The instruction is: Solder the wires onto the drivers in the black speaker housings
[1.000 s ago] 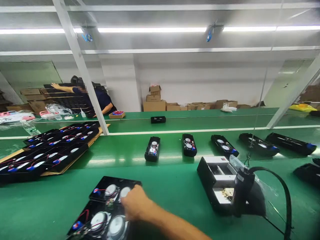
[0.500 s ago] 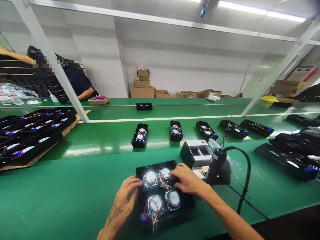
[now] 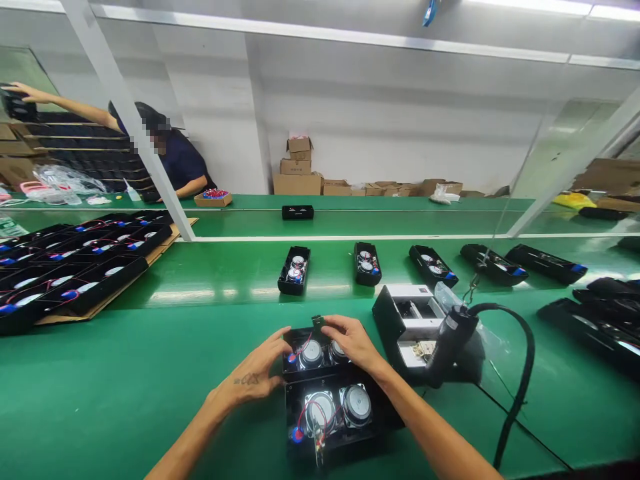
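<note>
Two black speaker housings lie one behind the other on the green bench in front of me. The near housing [image 3: 345,440] shows two round silver speakers, red wires and a blue-and-red piece at its left. My left hand [image 3: 257,370] grips the left end of the far housing [image 3: 325,367], fingers on top and thumb at its near corner. Above that housing's back edge, my right hand [image 3: 353,340] pinches a small dark circuit board [image 3: 318,323], with a red wire running down from it. My right hand partly covers the far housing's right speaker.
An electric screwdriver [image 3: 450,343] hangs on a cable to the right, before a black-and-white machine [image 3: 413,320]. Several speaker housings [image 3: 294,270] stand along the belt behind. More fill a cardboard tray [image 3: 120,297] at left. A co-worker [image 3: 183,160] reaches out at back left.
My right hand has lifted the circuit board from between the housings to the far one's back edge. My left hand has closed on the far housing's end. The view has shifted left.
</note>
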`<state>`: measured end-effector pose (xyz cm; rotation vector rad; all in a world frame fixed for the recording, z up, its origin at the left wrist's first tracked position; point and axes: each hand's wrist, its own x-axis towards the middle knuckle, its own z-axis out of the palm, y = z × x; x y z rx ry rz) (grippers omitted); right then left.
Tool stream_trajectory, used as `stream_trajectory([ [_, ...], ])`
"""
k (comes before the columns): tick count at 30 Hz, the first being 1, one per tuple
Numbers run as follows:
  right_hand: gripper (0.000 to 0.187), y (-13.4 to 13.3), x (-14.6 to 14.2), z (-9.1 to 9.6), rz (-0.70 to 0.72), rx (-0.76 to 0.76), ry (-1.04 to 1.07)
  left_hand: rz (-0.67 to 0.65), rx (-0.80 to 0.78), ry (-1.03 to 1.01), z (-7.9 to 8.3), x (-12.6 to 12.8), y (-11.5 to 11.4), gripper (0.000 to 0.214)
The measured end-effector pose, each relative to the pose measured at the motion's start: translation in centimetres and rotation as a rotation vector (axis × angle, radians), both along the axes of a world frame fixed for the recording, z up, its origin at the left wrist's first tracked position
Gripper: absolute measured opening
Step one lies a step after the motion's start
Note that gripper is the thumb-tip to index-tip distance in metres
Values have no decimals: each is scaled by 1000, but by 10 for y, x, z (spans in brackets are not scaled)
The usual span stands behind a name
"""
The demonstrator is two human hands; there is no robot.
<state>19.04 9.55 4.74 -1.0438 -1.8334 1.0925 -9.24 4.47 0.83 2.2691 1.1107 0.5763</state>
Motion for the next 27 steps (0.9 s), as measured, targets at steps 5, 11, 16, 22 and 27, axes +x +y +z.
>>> stream_trajectory([
  [5,28,7,7,26,136,207,-645,4,84,-1,-3,5,23,54],
  [11,28,0,-2,32,283,317,-960,34,178,44,-7,24,31,70],
  [16,29,-5,-7,23,326,330,-992,26,229,116,-13,44,35,54],
  [22,35,-1,-4,24,341,311,-977,17,278,198,-11,57,40,51],
  [27,35,-5,-5,32,362,281,-952,37,297,178,-8,61,39,45],
])
